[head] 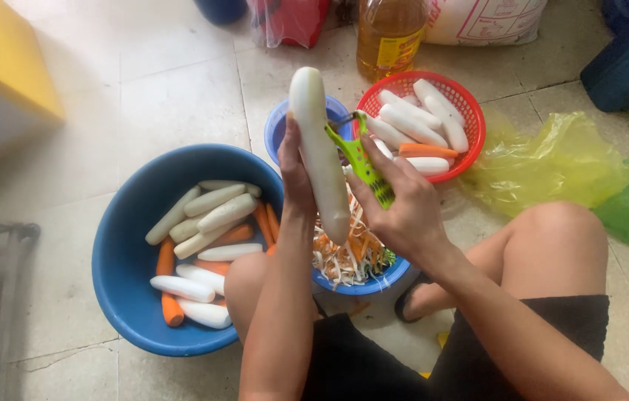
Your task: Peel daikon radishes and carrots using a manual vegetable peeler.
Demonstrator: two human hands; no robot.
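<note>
My left hand (296, 174) grips a long white radish (319, 148), held upright and tilted over a small blue bowl (374, 282). In my right hand (400, 204) is a green peeler (359, 157), its blade against the radish's right side near the top. The small blue bowl holds white and orange peel shreds (348, 256). My knees frame the bowl on both sides.
A large blue basin (118, 252) at the left holds several white radishes and carrots. A red basket (470, 111) behind holds peeled radishes and a carrot. Yellow and green plastic bags (559, 160) lie at the right. An oil bottle (388, 33) stands at the back, a yellow box (2, 67) far left.
</note>
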